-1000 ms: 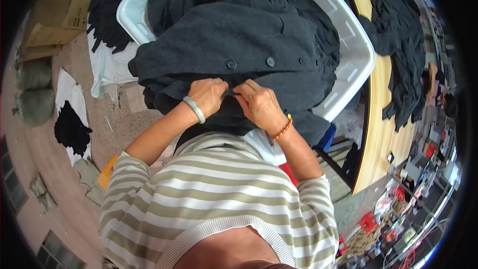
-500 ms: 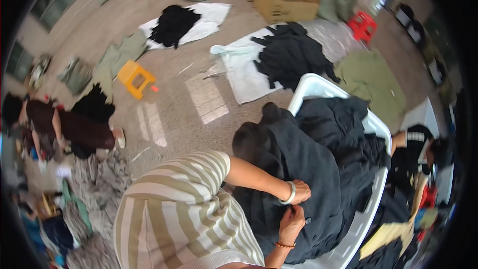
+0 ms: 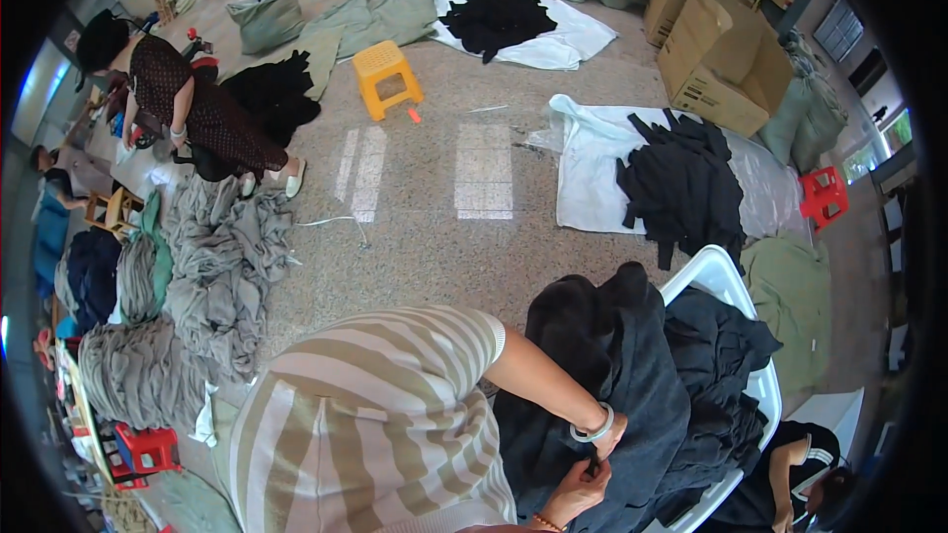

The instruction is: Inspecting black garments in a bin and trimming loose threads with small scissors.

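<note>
A dark grey garment (image 3: 617, 365) lies draped over a white plastic basket (image 3: 729, 284) full of dark clothes at the lower right. My left hand (image 3: 606, 433), with a pale bangle on the wrist, pinches the garment's fabric. My right hand (image 3: 581, 487), with an orange bead bracelet, grips the same fabric just below it, so the two hands are almost touching. My striped short-sleeved top fills the lower middle of the view and hides my right forearm.
A heap of black garments (image 3: 681, 183) lies on a white sheet beyond the basket. Grey cloth piles (image 3: 212, 257) cover the floor at left, near a bending person (image 3: 188, 109). A yellow stool (image 3: 387, 74), cardboard boxes (image 3: 716, 59), a red stool (image 3: 825, 195) and another person (image 3: 800, 474) are around.
The view has swung left from straight above the basket toward the room's floor. Both hands have stayed together on the dark grey garment.
</note>
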The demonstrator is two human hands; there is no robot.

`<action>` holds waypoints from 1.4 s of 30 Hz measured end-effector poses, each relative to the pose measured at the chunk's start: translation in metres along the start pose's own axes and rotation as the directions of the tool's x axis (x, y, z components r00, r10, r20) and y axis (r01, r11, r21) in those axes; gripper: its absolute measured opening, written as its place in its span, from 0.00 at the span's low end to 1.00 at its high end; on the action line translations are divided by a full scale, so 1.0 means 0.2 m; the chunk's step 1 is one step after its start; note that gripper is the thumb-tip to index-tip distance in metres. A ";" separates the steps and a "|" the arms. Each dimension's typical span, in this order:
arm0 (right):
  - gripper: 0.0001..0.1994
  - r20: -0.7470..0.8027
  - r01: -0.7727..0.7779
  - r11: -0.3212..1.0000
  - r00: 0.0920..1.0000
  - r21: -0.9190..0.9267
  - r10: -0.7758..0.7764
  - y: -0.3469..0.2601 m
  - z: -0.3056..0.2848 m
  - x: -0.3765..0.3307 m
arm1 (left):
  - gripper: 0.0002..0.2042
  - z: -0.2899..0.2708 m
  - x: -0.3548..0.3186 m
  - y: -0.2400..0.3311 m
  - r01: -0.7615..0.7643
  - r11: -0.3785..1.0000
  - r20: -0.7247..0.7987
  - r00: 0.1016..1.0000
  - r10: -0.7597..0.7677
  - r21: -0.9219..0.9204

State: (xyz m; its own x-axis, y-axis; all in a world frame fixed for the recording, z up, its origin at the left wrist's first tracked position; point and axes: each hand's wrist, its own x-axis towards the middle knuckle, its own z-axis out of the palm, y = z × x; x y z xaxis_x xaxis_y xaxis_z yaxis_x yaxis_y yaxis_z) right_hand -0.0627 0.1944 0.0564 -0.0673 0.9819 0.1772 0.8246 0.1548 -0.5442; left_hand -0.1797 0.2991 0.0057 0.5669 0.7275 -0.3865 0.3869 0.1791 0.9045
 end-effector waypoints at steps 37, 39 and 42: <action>0.06 0.045 -0.390 0.920 0.919 -0.028 0.391 0.23 -0.30 -0.25 | 0.04 -0.15 -0.05 0.21 -0.543 0.536 0.283 0.823 0.493 0.646; 0.05 0.005 -0.392 0.920 0.920 0.019 0.392 0.25 -0.29 -0.31 | 0.04 -0.04 0.02 0.29 -0.685 0.528 0.315 0.714 0.625 0.502; 0.06 -0.060 -0.400 0.916 0.915 -0.003 0.399 0.25 -0.28 -0.32 | 0.06 0.24 0.10 0.36 -0.637 0.625 0.343 0.770 0.538 0.451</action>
State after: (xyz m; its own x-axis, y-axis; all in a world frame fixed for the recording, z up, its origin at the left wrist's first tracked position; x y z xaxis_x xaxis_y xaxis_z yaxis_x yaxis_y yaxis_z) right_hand 0.0146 0.1333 0.0635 0.3012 0.9535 -0.0062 0.7844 -0.2515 -0.5670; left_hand -0.1058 0.2949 0.0543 0.8939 0.4298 0.1276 0.2085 -0.6505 0.7303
